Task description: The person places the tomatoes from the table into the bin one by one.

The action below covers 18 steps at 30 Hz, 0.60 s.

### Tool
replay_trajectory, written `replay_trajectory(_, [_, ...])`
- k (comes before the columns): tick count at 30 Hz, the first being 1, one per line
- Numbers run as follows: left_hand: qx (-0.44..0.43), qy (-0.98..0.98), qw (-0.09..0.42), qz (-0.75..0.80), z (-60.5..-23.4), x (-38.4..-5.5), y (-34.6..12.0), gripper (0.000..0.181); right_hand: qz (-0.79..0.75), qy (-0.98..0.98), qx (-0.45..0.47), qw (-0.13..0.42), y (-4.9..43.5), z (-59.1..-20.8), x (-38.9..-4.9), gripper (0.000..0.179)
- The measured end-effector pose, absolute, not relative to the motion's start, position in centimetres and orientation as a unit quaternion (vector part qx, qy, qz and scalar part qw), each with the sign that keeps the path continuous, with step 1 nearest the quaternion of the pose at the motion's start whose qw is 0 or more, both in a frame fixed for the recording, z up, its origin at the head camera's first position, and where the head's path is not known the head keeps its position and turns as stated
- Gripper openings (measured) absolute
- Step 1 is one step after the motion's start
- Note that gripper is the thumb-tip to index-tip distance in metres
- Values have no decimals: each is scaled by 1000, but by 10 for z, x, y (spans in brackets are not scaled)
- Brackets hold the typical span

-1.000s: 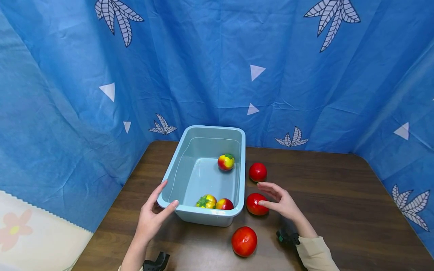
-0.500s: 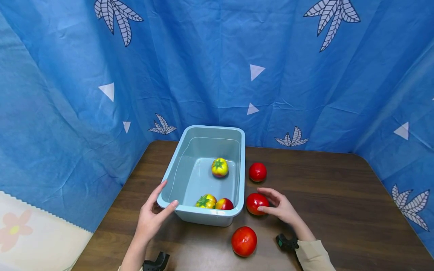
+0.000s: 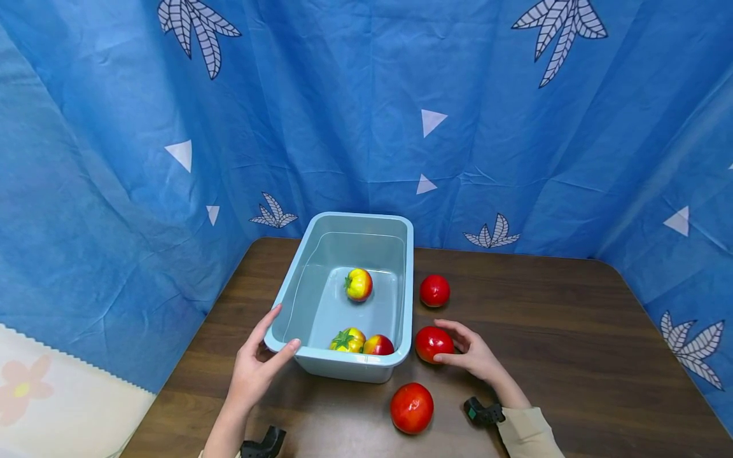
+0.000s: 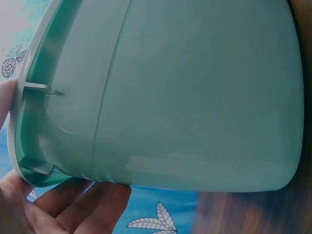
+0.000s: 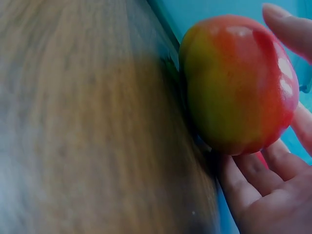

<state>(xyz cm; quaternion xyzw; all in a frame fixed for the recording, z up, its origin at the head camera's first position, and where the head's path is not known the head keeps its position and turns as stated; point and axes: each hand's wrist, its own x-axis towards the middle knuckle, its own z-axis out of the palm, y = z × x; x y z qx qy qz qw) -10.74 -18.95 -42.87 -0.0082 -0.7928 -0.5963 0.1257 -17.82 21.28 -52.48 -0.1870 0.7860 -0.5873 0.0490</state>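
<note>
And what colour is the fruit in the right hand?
The fruit is red and yellow-green, clearest in the right wrist view.

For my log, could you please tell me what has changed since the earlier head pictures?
The far yellow-red fruit inside the blue bin rolled leftward; the right grip closed in around the middle red fruit. The left grip stayed on the bin; the other fruits stayed put.

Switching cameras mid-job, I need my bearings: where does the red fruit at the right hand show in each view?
Head: the red fruit is right of and below centre, at the right hand.
Left wrist: not in it.
Right wrist: the red fruit, large, upper right of centre.
Shared landmark: the blue tub, filling most of left wrist, behind the fruit in right wrist.
</note>
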Motion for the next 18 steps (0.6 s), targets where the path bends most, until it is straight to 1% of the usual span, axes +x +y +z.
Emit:
replay_trajectory(10, [-10,-788,125,-603,-429,-108,-190,65,-576,796,-176,58,208,-517,-175,59])
replay_trajectory(18, [-13,-788,125,-603,-429,-107,-190,65,-584,790,-176,61,209,-521,-178,58])
